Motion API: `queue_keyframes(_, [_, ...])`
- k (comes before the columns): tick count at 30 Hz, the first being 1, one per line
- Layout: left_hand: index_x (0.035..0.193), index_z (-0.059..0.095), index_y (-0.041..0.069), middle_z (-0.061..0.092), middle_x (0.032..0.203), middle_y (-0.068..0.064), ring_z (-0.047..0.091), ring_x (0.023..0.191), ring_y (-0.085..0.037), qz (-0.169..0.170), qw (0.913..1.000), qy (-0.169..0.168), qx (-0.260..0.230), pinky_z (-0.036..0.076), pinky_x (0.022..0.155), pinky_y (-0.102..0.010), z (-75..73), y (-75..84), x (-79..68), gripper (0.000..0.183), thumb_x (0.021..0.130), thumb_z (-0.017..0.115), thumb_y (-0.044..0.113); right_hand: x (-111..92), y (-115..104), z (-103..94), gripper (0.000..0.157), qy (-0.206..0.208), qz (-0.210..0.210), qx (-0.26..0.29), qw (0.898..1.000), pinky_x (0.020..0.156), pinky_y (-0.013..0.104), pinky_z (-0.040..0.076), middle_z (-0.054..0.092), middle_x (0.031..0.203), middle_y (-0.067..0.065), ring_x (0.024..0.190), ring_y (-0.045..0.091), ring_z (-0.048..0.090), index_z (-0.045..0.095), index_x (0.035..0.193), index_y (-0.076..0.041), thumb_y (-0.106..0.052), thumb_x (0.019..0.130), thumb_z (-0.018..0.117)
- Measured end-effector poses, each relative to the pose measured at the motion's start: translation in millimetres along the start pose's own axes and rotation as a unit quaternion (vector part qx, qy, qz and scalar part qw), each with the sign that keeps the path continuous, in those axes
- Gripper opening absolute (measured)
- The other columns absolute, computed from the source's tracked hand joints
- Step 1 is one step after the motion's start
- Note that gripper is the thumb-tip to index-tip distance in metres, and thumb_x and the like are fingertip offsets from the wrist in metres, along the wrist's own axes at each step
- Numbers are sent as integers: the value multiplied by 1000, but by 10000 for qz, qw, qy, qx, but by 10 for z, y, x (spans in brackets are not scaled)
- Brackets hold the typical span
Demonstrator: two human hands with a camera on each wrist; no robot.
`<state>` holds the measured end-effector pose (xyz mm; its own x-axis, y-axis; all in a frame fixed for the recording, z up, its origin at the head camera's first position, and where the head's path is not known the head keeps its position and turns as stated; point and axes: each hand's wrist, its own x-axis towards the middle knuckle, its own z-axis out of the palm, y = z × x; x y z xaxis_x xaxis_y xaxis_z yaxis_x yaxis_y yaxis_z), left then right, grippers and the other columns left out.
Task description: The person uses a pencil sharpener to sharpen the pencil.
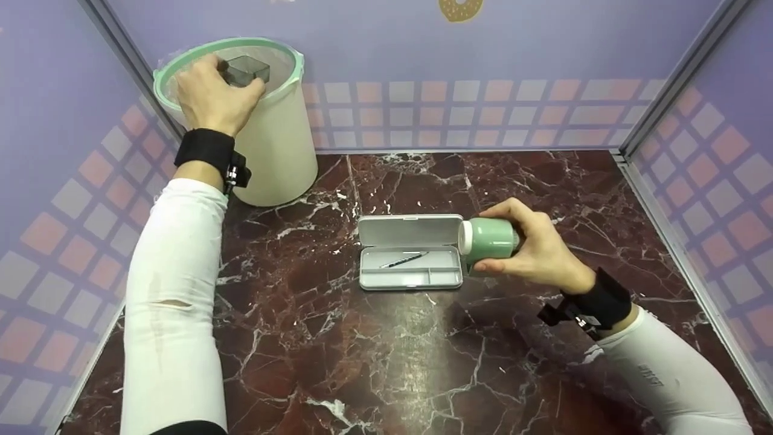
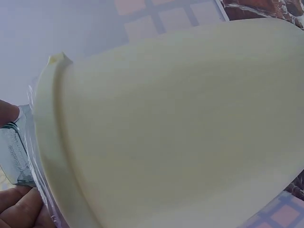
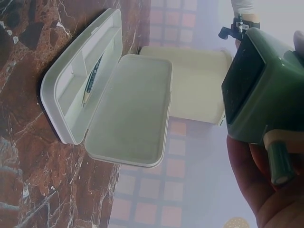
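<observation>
My left hand (image 1: 214, 99) grips a clear grey plastic box (image 1: 246, 69), like a sharpener's shavings drawer, at the mouth of a cream waste bin (image 1: 275, 142) with a green rim. In the left wrist view, finger and thumb sit at opposite sides of the box (image 2: 14, 154), partly behind the bin's rim. My right hand (image 1: 540, 254) holds a green crank pencil sharpener (image 1: 492, 237) above the table; its crank handle (image 3: 279, 164) and a dark opening show in the right wrist view. Just left of it lies an open grey pencil case (image 1: 410, 278) with a pencil (image 1: 404, 260) inside.
The dark red marbled table (image 1: 362, 362) carries white specks near the bin and case. Tiled, purple wall panels (image 1: 483, 115) close in the back and both sides. A thin clear liner (image 2: 40, 166) hangs over the bin's rim.
</observation>
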<state>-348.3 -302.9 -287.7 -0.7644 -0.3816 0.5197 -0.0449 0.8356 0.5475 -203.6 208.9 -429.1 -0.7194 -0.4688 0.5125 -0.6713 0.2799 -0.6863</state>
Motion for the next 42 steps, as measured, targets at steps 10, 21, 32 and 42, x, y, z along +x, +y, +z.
queue_keyframes(10, [127,80,10,87,119,-11,70,92,-15,468,9981,105,-396,50,85,-24,0,100,-255,51,91,81,47,2,0,5,74,136,34,0,9999,81,19,59,80,117,20,95,8,73,65,130,7,0,68,104])
queue_keyframes(21, [120,76,-3,84,110,-20,80,96,-36,2731,9482,-544,-1526,66,92,-51,227,416,-1187,44,90,87,28,44,-38,-3,75,276,27,59,9996,86,20,60,79,120,24,100,8,72,62,130,10,1,67,102])
queue_keyframes(32, [131,74,0,84,118,-17,82,99,-31,3815,8728,-2280,-2016,68,95,-44,486,571,-2117,53,90,92,29,57,-66,-13,78,568,-108,292,9979,87,20,60,78,125,-18,101,6,75,61,130,12,6,64,101])
queue_keyframes(42, [134,74,0,86,112,-12,83,97,-27,3899,8415,-2741,-2546,68,93,-40,640,654,-2469,57,89,93,30,83,-86,39,78,542,-257,384,9975,86,20,60,78,126,-18,100,6,75,60,130,13,8,63,100])
